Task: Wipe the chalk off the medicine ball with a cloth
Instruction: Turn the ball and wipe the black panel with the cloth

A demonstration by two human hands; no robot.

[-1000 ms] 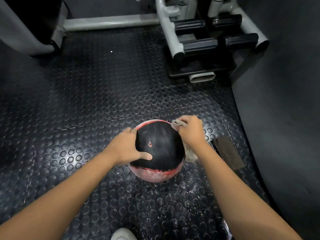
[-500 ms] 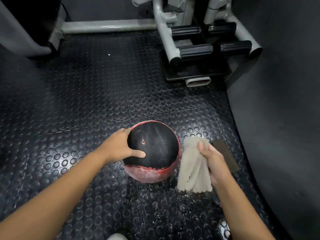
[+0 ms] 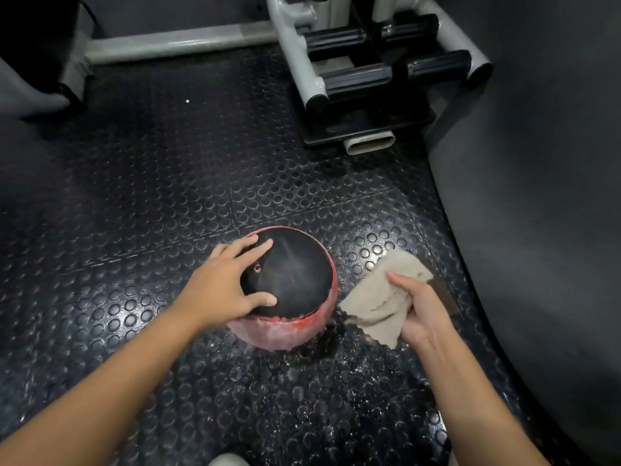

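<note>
While my left hand (image 3: 223, 287) is pressing down on the round black-and-red rubber medicine ball (image 3: 295, 274), its fingers (image 3: 258, 247) spread flat over the black top and curling round nothing, I am steadying the ball where it is sitting on the black studded rubber floor (image 3: 168, 196). My right hand (image 3: 423, 314) is gripping the crumpled beige terry cloth (image 3: 379, 297) just beside the ball's right flank, thumb and fingers closed round the fabric; whether its nearest corner is brushing the ball I cannot tell. White chalk (image 3: 265, 334) is showing on the red lower band (image 3: 302, 326) facing me, and more is lying scattered on the floor in front. To do this pass well, I am judging that I should be bunching the cloth into a firm pad, bringing it onto that pale band and rubbing in short overlapping strokes, with the left hand bracing against the push so the ball is not rolling away. Turning a fresh face of cloth outward should be lifting chalk rather than smearing it.
</note>
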